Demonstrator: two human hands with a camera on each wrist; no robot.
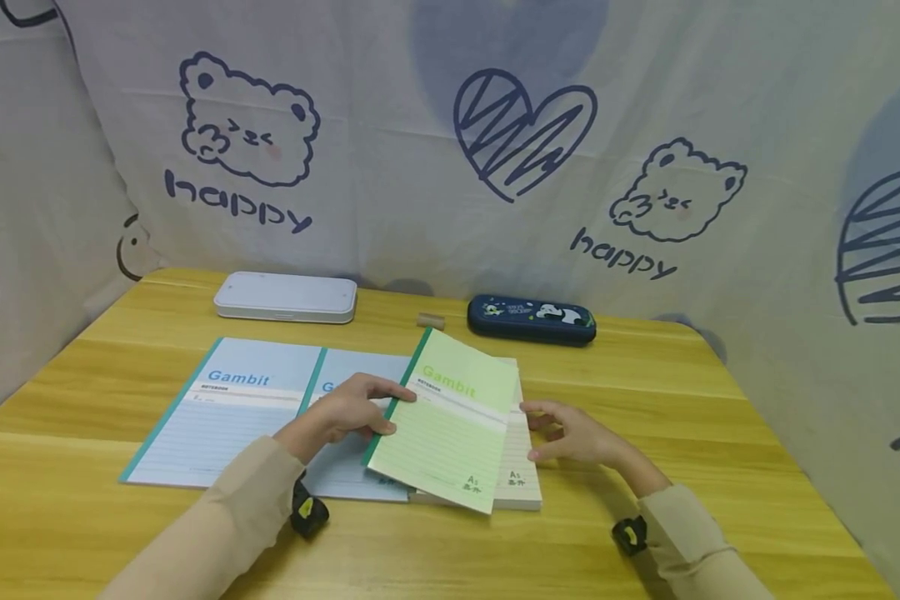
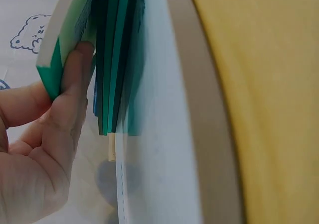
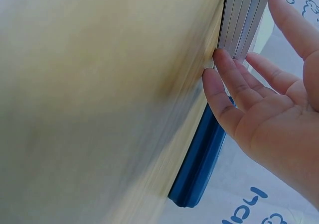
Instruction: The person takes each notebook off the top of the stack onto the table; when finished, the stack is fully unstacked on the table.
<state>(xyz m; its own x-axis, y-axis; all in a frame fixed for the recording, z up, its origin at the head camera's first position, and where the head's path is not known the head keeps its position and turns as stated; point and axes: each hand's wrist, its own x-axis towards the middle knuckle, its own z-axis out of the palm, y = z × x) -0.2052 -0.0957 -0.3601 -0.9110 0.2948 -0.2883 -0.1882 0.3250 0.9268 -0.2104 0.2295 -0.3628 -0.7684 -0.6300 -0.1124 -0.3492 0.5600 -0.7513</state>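
Observation:
My left hand pinches a green Gambit notebook by its dark green spine, thumb on one side and fingers on the other in the left wrist view. The notebook is tilted, raised over a stack of notebooks with a cream top cover. Beside the stack's right edge is my right hand, fingers spread and loosely bent, fingertips right at the page edges in the right wrist view. Partly behind my left hand lies a blue notebook; another blue notebook lies to its left.
A white pencil box and a navy panda pencil case stand along the back of the wooden table. Between them lies a small brown cylinder. A printed curtain hangs behind the table.

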